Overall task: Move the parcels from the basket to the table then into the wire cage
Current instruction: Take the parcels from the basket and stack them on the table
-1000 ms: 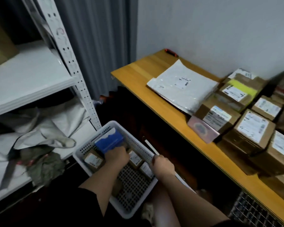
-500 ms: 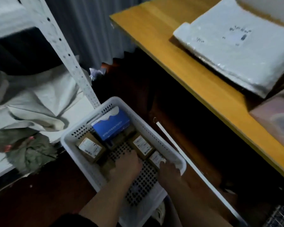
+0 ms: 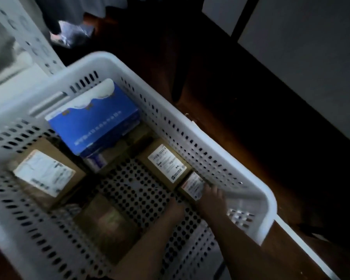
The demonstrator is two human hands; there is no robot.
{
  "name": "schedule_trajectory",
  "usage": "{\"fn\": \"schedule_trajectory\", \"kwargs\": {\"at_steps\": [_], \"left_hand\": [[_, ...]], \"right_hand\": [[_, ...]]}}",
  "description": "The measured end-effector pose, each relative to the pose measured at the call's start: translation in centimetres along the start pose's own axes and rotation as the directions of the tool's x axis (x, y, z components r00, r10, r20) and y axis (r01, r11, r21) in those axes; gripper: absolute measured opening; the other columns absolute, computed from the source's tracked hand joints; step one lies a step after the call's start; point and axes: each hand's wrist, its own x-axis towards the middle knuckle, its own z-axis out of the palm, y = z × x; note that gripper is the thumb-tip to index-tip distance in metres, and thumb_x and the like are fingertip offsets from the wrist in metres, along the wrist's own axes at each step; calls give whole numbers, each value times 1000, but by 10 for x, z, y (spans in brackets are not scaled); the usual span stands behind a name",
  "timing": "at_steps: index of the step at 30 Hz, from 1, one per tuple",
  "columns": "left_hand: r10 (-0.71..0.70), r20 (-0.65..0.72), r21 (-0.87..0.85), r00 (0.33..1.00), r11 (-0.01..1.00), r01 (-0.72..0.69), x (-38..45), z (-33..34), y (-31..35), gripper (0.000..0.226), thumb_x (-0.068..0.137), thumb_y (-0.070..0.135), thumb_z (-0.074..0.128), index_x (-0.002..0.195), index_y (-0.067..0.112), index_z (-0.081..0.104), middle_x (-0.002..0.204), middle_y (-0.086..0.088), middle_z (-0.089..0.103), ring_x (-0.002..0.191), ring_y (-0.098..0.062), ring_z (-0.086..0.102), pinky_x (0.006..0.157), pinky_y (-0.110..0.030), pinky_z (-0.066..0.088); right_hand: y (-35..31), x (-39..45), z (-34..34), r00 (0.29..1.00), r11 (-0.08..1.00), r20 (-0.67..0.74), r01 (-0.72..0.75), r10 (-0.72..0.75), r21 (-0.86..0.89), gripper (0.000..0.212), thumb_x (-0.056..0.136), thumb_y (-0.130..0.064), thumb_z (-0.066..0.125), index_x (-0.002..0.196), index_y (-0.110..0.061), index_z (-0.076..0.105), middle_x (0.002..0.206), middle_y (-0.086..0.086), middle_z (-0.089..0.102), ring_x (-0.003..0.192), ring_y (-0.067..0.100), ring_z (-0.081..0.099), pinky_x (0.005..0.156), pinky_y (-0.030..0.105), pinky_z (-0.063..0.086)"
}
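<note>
A white perforated basket (image 3: pixel 192 118) fills the view. Inside lie a blue box (image 3: pixel 95 122), a brown parcel with a large label (image 3: pixel 47 174), a dark parcel (image 3: pixel 107 223), a labelled brown parcel (image 3: pixel 164 164) and a small labelled parcel (image 3: pixel 191 185) against the right wall. My right hand (image 3: pixel 212 197) reaches into the basket, its fingers curled over the small parcel's near right side. My left hand (image 3: pixel 175 207) sits low on the basket floor at that parcel's near left corner; its fingers are hidden. Table and wire cage are out of view.
A white perforated shelf post (image 3: pixel 24 37) rises at the upper left behind the basket. Dark wooden floor (image 3: pixel 220 110) lies to the right, and a white strip (image 3: pixel 303 245) runs along it by the basket's near right corner.
The view has dropped close over the basket and the table has left the frame. Both hands have moved right inside the basket, onto the small labelled parcel by the right wall.
</note>
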Motion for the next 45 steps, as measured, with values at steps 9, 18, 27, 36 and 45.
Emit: {"fn": "schedule_trajectory", "kwargs": {"at_steps": [9,18,27,36,45], "left_hand": [[-84,190,-816,978,540,205,44,36,-13,46,104,30,30,137,2,45,131,-19,52,107,-28,52,79,-31,43],[-264,128,-747,956,609,268,-80,2,-4,41,103,25,30,106,0,63,84,-13,61,72,-24,57,57,-26,51],[-165,-275,-221,947,970,105,-285,-62,103,71,78,70,36,124,21,60,126,-8,57,108,-26,57,97,-39,48],[188,-166,-102,968,973,-206,-453,-100,219,58,89,33,58,143,36,38,132,-10,53,106,-27,60,91,-39,53],[450,-87,-113,889,882,-457,-557,-97,292,43,89,29,65,124,13,47,97,-6,64,87,-25,65,73,-34,54]], "right_hand": [[-6,24,28,983,981,42,-183,180,60,47,94,-34,45,134,-10,44,137,12,38,126,30,43,102,39,36],[-32,-68,-42,974,942,184,-179,130,283,46,96,-44,44,130,-13,39,126,11,58,113,29,57,94,35,44],[-56,-221,-237,942,534,252,-332,220,778,42,101,-42,36,121,-8,50,110,13,65,97,27,63,90,43,50],[-76,-350,-411,918,457,113,-292,380,840,46,100,-47,34,127,-10,44,113,8,62,94,26,58,78,32,41],[-44,-428,-494,883,194,-104,15,458,981,45,94,-42,54,124,-9,47,114,5,59,98,20,57,82,32,44]]}}
